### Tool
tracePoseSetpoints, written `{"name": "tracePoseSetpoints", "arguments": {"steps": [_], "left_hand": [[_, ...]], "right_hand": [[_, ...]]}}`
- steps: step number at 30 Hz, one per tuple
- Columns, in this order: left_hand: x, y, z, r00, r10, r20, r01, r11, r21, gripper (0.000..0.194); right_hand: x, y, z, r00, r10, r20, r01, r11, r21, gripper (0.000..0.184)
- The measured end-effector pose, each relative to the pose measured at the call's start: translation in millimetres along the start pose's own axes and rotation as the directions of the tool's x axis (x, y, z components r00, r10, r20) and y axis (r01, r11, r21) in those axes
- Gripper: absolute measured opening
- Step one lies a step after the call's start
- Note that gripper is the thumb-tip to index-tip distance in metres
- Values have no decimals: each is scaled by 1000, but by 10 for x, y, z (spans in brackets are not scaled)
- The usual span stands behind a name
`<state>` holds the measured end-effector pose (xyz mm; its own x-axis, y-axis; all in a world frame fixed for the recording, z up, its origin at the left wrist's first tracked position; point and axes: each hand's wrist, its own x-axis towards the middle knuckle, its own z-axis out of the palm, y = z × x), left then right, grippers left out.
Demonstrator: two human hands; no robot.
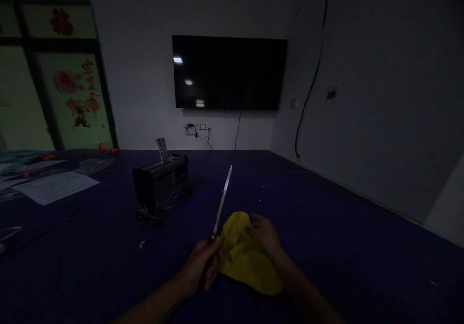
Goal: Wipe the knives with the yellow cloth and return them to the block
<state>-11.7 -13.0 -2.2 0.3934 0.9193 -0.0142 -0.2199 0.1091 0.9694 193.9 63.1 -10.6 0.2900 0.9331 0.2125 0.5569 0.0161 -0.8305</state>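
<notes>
My left hand (203,265) is closed around the black handle of a slim metal rod (224,198), which looks like a sharpening steel or a long screwdriver. The rod tilts up and away, its tip in the air above the table. A yellow cloth (250,261), with darker smudges and a dark edge, lies rumpled on the purple table beside the left hand. My right hand (266,234) is over the cloth's right side, its fingers apart and their tips at the fabric. The undersides of those fingers are hidden.
A black-framed box with clear sides (163,186) stands left of the rod, a small upright piece on top. Papers (56,187) and clear plastic lie at the far left. White scraps dot the purple tabletop (326,246). A television (230,73) hangs on the wall behind.
</notes>
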Motion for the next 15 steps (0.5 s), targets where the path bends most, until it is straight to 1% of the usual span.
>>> {"name": "tracePoseSetpoints", "arguments": {"steps": [3, 5, 6, 8, 11, 13, 15], "left_hand": [[-15, 3, 6, 1000, 7, 21, -7, 1000, 5, 54], [-19, 2, 6, 1000, 14, 25, -14, 1000, 6, 53], [-20, 2, 7, 1000, 17, 23, -18, 1000, 6, 53], [-22, 4, 10, 1000, 20, 15, -20, 1000, 7, 53], [-25, 12, 23, 1000, 21, -7, -21, 1000, 9, 54], [-27, 13, 33, 999, 27, -26, -27, 1000, 0, 54], [-25, 8, 38, 998, 38, -45, -39, 999, -18, 54]], "right_hand": [[-9, -14, -41, 999, 31, 16, -30, 999, -35, 22], [-17, -33, -65, 999, 40, 31, -39, 999, -27, 9], [-19, -46, -72, 998, 41, 37, -41, 999, -10, 7], [-21, -81, -77, 998, 38, 45, -40, 998, 51, 6], [-32, -159, -70, 997, 30, 64, -43, 979, 201, 7], [-57, -219, -64, 994, 43, 105, -74, 946, 315, 14], [-96, -270, -62, 983, 61, 171, -130, 896, 425, 24]]}}
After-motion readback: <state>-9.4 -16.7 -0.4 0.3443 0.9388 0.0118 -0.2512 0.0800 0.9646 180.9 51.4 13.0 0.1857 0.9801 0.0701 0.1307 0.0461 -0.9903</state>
